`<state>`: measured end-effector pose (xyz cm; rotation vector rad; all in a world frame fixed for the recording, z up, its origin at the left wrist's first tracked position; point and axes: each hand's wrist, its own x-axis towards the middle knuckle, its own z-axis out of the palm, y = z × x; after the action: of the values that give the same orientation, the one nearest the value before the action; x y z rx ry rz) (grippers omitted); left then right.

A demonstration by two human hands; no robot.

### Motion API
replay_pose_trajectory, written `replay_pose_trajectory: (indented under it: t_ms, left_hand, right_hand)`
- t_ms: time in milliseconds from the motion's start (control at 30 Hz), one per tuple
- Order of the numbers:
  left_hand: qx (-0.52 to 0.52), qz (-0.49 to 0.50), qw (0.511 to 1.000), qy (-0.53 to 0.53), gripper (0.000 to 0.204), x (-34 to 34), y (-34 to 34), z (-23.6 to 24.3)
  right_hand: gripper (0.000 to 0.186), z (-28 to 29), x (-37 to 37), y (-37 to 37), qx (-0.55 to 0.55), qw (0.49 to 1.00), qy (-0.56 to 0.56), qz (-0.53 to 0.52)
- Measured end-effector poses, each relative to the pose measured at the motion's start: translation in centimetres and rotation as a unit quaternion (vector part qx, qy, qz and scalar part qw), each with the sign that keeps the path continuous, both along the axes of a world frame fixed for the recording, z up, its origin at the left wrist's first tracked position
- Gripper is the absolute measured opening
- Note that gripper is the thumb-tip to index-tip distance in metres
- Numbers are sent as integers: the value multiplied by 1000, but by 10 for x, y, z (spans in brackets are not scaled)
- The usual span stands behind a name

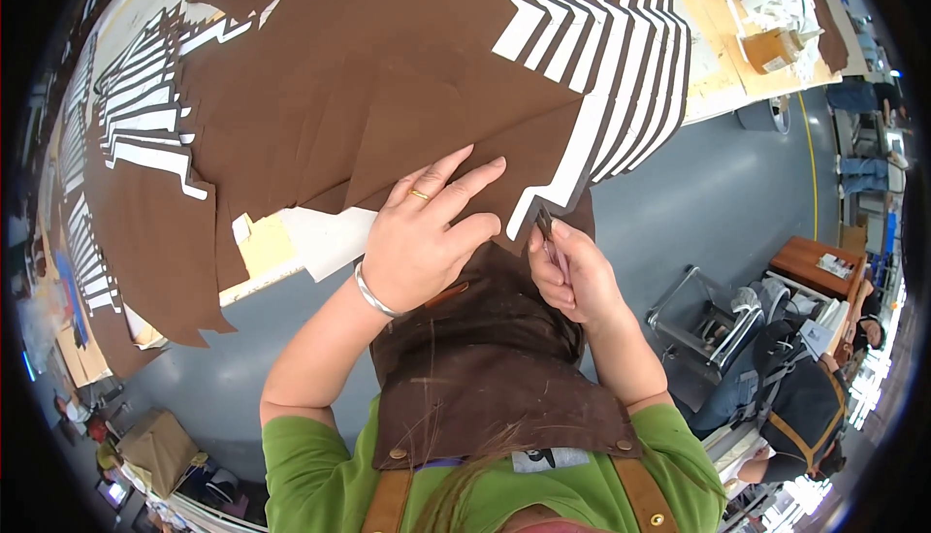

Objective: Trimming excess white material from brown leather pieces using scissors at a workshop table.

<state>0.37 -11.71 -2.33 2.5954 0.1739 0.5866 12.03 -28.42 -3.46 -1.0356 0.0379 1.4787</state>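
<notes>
Nearest, with our dial centred on the left hand (pixel 427 234): its fingers are splayed and grip nothing, resting on the brown cloth (pixel 291 96), presumably to steady it. At 3 o'clock the right hand (pixel 584 279) grasps a small tool (pixel 557 259), fingers curled round it, dark tip by the cloth's edge; we judge the short hold gives control. The cloth spreads from 9 to 2 o'clock, its near corner past the table (pixel 720 60), perhaps for access. White strips (pixel 582 145) lie at 1. Farther, at 2, we note an amber jar (pixel 771 50).
</notes>
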Motion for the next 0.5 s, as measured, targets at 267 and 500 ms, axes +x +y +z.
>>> replay_pose_trajectory:
  t_ms: [267, 500]
  left_hand:
    - [143, 10, 989, -39, 24, -12, -1, -17]
    - [-18, 6, 1000, -9, 23, -17, -3, -25]
  right_hand:
    - [31, 7, 1, 5, 20, 1000, -8, 10]
    - [31, 4, 0, 5, 12, 1000, -15, -1]
